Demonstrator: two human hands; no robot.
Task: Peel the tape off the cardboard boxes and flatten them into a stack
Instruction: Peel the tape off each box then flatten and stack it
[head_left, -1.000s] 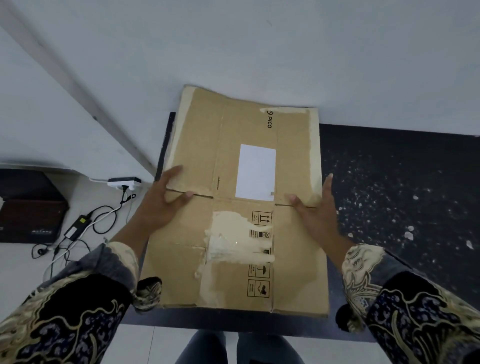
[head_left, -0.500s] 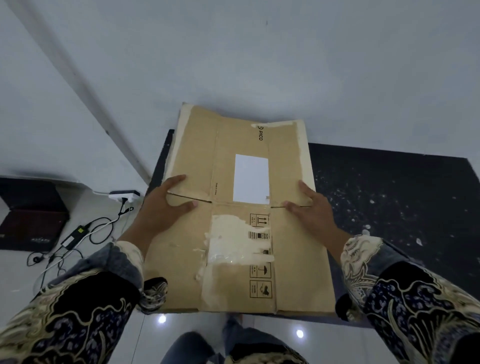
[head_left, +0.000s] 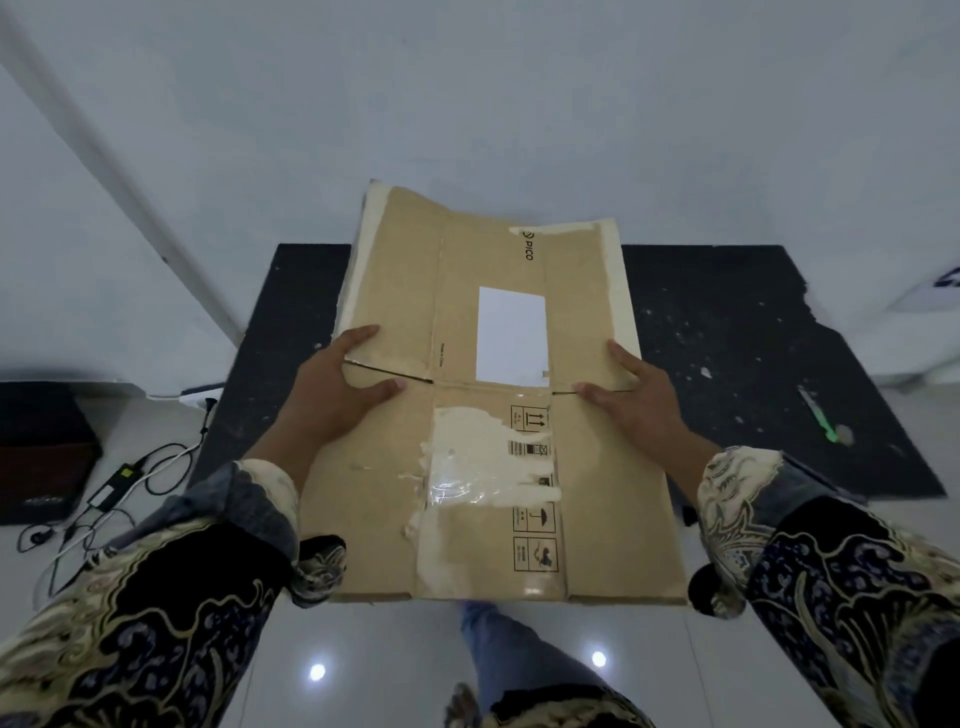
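A flattened brown cardboard box (head_left: 384, 291) with a white label, printed symbols and pale torn tape patches lies lengthwise in front of me. Its far end rises above the black table (head_left: 727, 322) and its near edge hangs over the floor. My left hand (head_left: 332, 384) grips the left edge at the middle slit, thumb on top. At the same slit my right hand (head_left: 634, 400) grips the right edge, thumb and forefinger on the top face. Clear tape (head_left: 457, 483) still shines on the lower middle of the box.
A green-tipped tool (head_left: 818, 415) lies on the table's right side among white specks. Cables and a charger (head_left: 119, 475) trail on the floor at left beside a dark case (head_left: 41, 457). White walls stand close behind the table.
The box has come toward me, so its near edge now overhangs the table. My right hand shifted from beside the edge onto it.
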